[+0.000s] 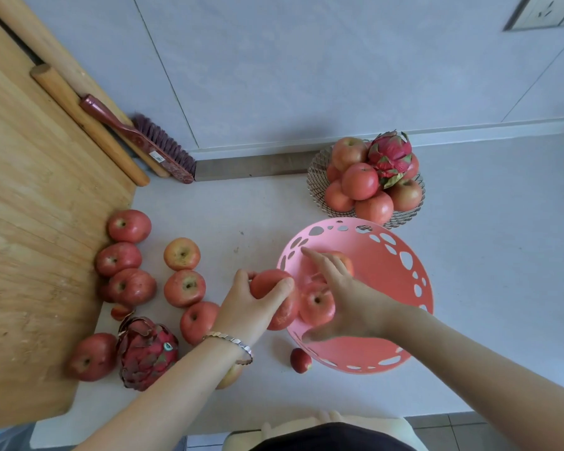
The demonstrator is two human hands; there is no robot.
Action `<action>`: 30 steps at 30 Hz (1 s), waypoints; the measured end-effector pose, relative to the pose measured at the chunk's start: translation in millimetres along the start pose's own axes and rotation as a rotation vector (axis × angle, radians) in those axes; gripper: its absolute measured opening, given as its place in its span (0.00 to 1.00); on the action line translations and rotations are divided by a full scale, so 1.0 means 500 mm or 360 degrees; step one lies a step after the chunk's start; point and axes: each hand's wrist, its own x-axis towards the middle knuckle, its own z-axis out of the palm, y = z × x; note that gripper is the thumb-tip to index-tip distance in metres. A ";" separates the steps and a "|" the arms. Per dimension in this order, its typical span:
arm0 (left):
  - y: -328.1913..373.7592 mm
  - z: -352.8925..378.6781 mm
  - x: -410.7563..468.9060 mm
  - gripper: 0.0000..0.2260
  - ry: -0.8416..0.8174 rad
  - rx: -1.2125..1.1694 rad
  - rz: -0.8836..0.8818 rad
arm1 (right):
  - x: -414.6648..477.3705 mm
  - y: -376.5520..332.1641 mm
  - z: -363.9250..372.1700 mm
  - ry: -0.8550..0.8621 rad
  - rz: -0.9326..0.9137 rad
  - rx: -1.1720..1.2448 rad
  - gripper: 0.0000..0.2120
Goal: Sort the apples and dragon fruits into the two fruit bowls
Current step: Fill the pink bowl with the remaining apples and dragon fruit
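A pink perforated bowl point(401, 288) stands on the counter in front of me, with two apples point(318, 304) in it. My right hand point(342, 297) hovers over them with fingers spread, holding nothing. My left hand point(251, 307) grips a red apple point(267, 283) at the bowl's left rim. A wire bowl point(315, 187) at the back right holds several apples and one dragon fruit point(389, 157). Another dragon fruit point(147, 353) lies on the counter at the left among several loose apples point(184, 288). One apple point(230, 375) is partly hidden under my left forearm.
A large wooden board point(30, 255) covers the left side, with rolling pins point(88, 125) and a brush point(163, 148) leaning against the wall. A small red fruit piece point(301, 360) lies in front of the pink bowl. The counter's front edge point(339, 418) is close to my body.
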 end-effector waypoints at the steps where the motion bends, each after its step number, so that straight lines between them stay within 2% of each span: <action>1: 0.008 0.013 -0.003 0.16 -0.0047 0.0034 0.0037 | -0.006 -0.004 -0.003 0.0041 -0.0053 -0.0002 0.57; 6: 0.039 0.065 -0.007 0.19 -0.0358 0.0242 0.0244 | -0.018 0.023 0.011 0.0332 -0.0146 0.0056 0.44; 9: 0.026 0.079 0.015 0.26 -0.0463 0.0368 0.0445 | -0.032 0.067 0.001 0.0581 0.0111 0.0187 0.39; 13: -0.025 0.115 0.066 0.28 -0.0359 0.1294 0.0786 | -0.033 0.155 -0.018 0.0623 0.0621 -0.0021 0.40; 16: -0.049 0.151 0.090 0.33 -0.0459 0.1743 0.0821 | -0.022 0.196 -0.023 0.0453 0.0709 -0.0276 0.42; 20: -0.047 0.178 0.097 0.32 -0.0451 0.1884 0.0730 | 0.002 0.213 -0.015 0.0306 0.0716 -0.0540 0.43; 23: -0.046 0.182 0.099 0.31 -0.0391 0.1886 0.0728 | 0.006 0.221 -0.017 0.0327 0.0699 -0.0502 0.43; 26: -0.054 0.180 0.103 0.34 -0.0376 0.1890 0.0713 | 0.002 0.227 -0.016 0.0299 0.0654 -0.0455 0.43; 30: -0.057 0.184 0.100 0.36 -0.0316 0.1876 0.0710 | 0.002 0.218 -0.005 0.0265 0.0752 -0.0566 0.43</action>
